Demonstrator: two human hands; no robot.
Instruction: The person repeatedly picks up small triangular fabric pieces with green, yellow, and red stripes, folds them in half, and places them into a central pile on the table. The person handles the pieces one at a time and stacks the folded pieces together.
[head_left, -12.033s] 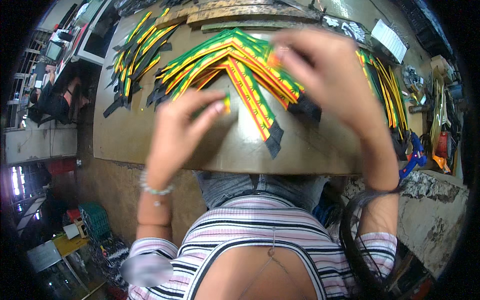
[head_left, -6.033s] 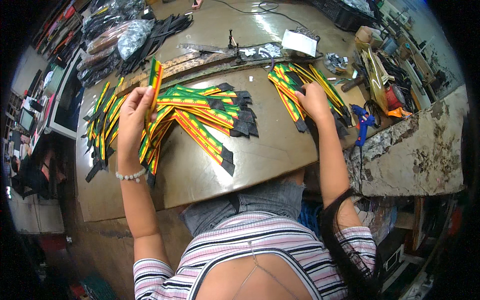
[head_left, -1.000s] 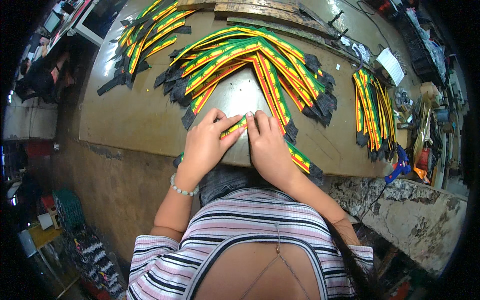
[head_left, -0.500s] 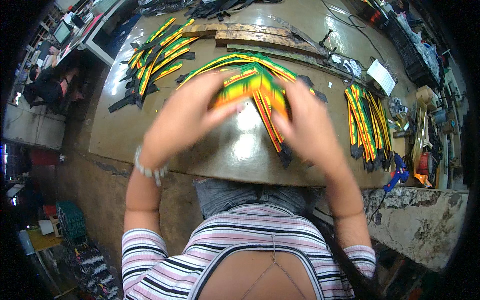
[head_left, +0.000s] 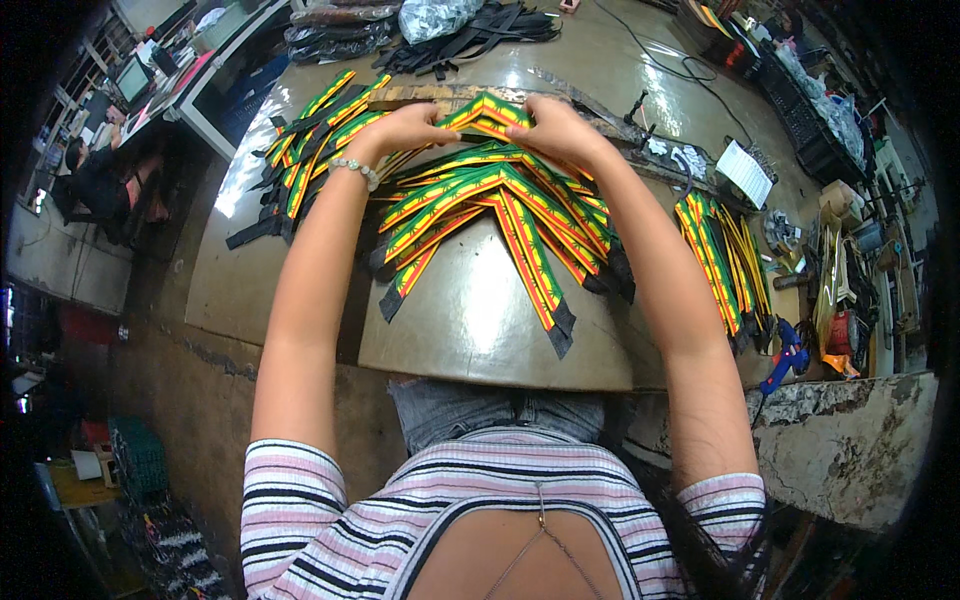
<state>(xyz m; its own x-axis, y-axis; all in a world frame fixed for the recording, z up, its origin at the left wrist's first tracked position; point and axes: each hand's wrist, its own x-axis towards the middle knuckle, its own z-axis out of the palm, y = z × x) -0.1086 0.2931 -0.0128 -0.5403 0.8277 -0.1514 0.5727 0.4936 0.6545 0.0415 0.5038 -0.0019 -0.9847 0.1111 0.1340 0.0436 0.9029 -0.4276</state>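
Note:
Beyond a pile of bent straps, my left hand [head_left: 405,130] and my right hand [head_left: 557,130] pinch a V-shaped patterned strap [head_left: 487,108] from its two sides. It is green, yellow and red, with its point facing away from me. Beneath and nearer, several similar straps [head_left: 500,180] lie fanned over one another on the table [head_left: 460,330], their black ends spread to both sides. My right forearm partly covers the right side of the pile. Whether the held strap touches the wooden bars behind it I cannot tell.
More straps lie in a bundle [head_left: 300,160] at the left and another [head_left: 722,265] at the right. Wooden bars [head_left: 420,95] cross the table's far part. A blue glue gun [head_left: 787,355] rests by the right edge. Black strips [head_left: 490,35] lie at the back; a person [head_left: 100,180] sits far left.
Both hands have moved away from me, from over the near pile to its far side. The bent straps beneath, blurred and partly covered before, now show plainly.

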